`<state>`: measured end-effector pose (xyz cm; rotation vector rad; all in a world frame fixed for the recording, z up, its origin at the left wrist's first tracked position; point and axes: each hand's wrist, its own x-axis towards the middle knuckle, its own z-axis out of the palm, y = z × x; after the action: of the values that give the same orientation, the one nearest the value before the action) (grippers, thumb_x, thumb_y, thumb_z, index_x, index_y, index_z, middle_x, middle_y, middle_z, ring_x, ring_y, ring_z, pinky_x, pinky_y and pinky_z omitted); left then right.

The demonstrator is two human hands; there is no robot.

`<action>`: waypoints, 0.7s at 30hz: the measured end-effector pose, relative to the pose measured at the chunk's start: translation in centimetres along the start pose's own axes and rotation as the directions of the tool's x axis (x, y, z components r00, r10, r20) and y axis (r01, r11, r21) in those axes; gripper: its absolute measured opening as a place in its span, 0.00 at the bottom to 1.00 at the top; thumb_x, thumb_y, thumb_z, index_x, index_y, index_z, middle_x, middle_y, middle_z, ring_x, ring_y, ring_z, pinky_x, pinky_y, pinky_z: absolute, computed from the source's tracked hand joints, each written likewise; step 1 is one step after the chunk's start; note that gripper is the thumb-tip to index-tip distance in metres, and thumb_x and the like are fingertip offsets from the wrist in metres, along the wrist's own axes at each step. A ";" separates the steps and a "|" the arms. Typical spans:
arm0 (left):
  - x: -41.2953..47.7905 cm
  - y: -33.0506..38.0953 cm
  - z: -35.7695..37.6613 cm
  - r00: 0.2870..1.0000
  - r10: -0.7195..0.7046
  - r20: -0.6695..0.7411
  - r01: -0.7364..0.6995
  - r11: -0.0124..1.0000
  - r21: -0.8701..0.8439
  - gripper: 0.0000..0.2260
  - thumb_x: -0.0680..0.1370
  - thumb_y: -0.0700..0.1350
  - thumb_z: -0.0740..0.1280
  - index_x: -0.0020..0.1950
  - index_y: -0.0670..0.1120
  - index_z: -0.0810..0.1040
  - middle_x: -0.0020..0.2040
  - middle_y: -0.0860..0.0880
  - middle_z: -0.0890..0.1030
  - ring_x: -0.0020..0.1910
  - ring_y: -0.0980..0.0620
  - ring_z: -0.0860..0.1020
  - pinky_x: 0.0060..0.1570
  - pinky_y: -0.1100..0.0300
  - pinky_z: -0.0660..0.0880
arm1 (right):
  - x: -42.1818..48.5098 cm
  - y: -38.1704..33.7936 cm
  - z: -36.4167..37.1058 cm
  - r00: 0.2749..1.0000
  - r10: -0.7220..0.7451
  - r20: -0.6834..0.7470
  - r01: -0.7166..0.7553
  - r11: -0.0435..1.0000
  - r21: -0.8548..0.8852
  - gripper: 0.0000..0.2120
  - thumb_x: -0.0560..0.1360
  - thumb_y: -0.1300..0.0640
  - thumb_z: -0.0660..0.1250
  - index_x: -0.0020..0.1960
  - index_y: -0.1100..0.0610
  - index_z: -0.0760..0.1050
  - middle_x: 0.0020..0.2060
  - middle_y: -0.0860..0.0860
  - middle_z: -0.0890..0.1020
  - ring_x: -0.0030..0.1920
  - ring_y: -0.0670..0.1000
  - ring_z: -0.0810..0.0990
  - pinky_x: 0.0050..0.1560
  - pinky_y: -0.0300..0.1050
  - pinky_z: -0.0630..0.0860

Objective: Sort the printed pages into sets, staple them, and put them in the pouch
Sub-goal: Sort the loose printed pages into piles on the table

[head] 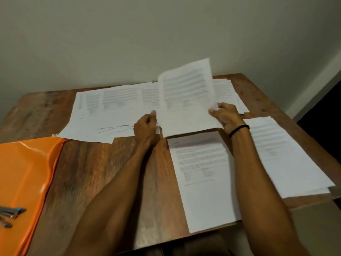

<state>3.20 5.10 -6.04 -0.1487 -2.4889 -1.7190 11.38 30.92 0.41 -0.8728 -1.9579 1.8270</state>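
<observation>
Pinching the side edges of a printed sheet (186, 97), the left hand (145, 128) and right hand (224, 115) are holding it tilted up (seemingly to read which set it joins), well right of the orange pouch (24, 172).

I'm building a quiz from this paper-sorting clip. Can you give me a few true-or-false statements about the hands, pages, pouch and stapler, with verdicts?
1. Both the left hand and the right hand hold the lifted page. True.
2. The stapler lies on the bare wood of the table. False: it rests on the orange pouch.
3. The orange pouch is at the table's right side. False: it is at the left.
4. A row of pages lies spread along the table's far side. True.
5. A black band is on the left wrist. False: it is on the right wrist.
</observation>
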 end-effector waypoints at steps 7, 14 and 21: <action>-6.3 3.6 -2.2 0.897 -0.302 0.322 0.418 0.816 -0.399 0.16 0.78 0.48 0.72 0.64 0.45 0.78 0.50 0.48 0.86 0.46 0.49 0.85 0.41 0.57 0.81 | -8.3 1.9 -6.0 0.940 0.226 0.255 -0.092 0.888 -0.450 0.06 0.72 0.64 0.76 0.47 0.62 0.82 0.43 0.57 0.86 0.44 0.59 0.85 0.48 0.51 0.82; -14.3 3.1 0.0 0.908 -0.101 0.407 0.151 0.984 -0.094 0.18 0.80 0.37 0.68 0.69 0.44 0.71 0.62 0.50 0.81 0.59 0.50 0.81 0.49 0.64 0.80 | -12.6 4.6 -8.0 0.988 0.131 0.087 -0.044 0.763 -0.645 0.10 0.72 0.58 0.76 0.51 0.61 0.81 0.45 0.52 0.85 0.46 0.54 0.82 0.46 0.43 0.77; -16.3 3.2 1.5 0.950 -0.066 0.306 0.050 0.997 0.060 0.19 0.82 0.40 0.66 0.73 0.46 0.69 0.69 0.48 0.76 0.67 0.47 0.76 0.62 0.58 0.74 | -14.4 7.3 -4.5 0.983 -0.103 -0.150 -0.050 0.643 -0.765 0.26 0.76 0.59 0.72 0.70 0.61 0.66 0.62 0.63 0.74 0.61 0.63 0.76 0.60 0.53 0.75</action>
<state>19.75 7.40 -5.99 -0.3703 -2.7794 -1.7721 26.67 25.32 -3.71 -1.1661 -2.6165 0.7664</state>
